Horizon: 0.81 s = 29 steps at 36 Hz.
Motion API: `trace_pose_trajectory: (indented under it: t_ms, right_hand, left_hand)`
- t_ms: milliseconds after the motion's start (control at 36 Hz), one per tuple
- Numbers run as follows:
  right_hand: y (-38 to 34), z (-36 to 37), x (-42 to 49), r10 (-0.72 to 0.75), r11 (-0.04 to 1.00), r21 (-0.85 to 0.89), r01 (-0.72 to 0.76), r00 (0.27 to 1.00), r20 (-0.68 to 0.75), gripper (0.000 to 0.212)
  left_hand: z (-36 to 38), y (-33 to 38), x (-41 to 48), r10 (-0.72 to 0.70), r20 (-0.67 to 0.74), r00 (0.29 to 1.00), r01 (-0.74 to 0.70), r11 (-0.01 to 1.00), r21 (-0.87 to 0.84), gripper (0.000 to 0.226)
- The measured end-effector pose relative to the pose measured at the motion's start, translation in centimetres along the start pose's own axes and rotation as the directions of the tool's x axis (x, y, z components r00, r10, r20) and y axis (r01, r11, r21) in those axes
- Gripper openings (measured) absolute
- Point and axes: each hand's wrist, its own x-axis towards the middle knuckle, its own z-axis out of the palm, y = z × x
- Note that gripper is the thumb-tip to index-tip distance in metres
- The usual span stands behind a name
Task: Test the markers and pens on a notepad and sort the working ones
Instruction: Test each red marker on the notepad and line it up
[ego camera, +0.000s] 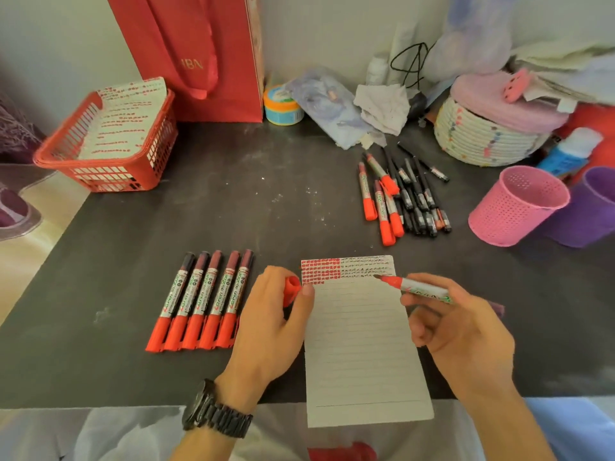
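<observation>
Holding an uncapped red marker (pixel 419 289) with its tip just over the upper part of the notepad (pixel 362 354), the right hand (pixel 459 327) has its grip curled round the barrel, while the left hand (pixel 276 314) keeps its grip pinched on the red cap (pixel 292 289) at the pad's left edge. On the dark worktop (pixel 233 201) the notepad lies at the near edge with red and black marks across its top lines. Five capped markers (pixel 203 301) lie side by side just left of the left hand, and a loose pile of markers and pens (pixel 399 194) lies farther back near a pink cup (pixel 517 206).
</observation>
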Motion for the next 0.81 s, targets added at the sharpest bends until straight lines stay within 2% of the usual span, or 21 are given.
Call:
trace_pose_trajectory:
  t_ms: [83, 167, 278, 361, 500, 694, 806]
  right_hand:
    - [0.4, -0.6, -0.2, -0.018, 1.000, -0.020, 0.017, 0.999, -0.033, 0.035]
    - [0.7, -0.7, -0.1, -0.052, 0.999, 0.010, 0.053, 0.995, -0.088, 0.020]
    - [1.0, -0.6, -0.2, -0.068, 0.998, -0.002, 0.068, 0.988, -0.137, 0.014]
    - [1.1, -0.6, -0.5, -0.101, 0.995, -0.029, 0.098, 0.982, -0.161, 0.012]
    - [1.2, -0.3, -0.7, -0.160, 0.975, -0.177, 0.134, 0.977, -0.142, 0.018]
    - [1.5, 0.5, -0.8, -0.229, 0.902, -0.412, 0.132, 0.954, -0.194, 0.033]
    - [1.6, 0.6, -0.8, -0.266, 0.864, -0.485, 0.132, 0.939, -0.218, 0.037]
  left_hand:
    - [0.2, 0.8, -0.6, 0.052, 0.065, 0.997, -0.053, 0.998, 0.017, 0.020]
    - [1.1, 1.6, -1.4, 0.080, 0.089, 0.993, -0.080, 0.997, 0.003, 0.020]
    - [2.0, 1.7, -2.4, 0.065, 0.106, 0.992, -0.069, 0.997, 0.035, 0.020]
    - [2.1, 1.5, -2.4, -0.019, 0.064, 0.998, 0.021, 0.999, -0.036, 0.019]
    - [2.1, 1.3, -2.1, -0.062, 0.045, 0.997, 0.067, 0.991, -0.114, 0.022]
    - [1.9, 1.6, -1.7, 0.048, 0.099, 0.994, -0.049, 0.999, 0.006, 0.028]
    - [1.9, 1.5, -1.7, 0.030, 0.121, 0.992, -0.033, 0.999, 0.017, 0.033]
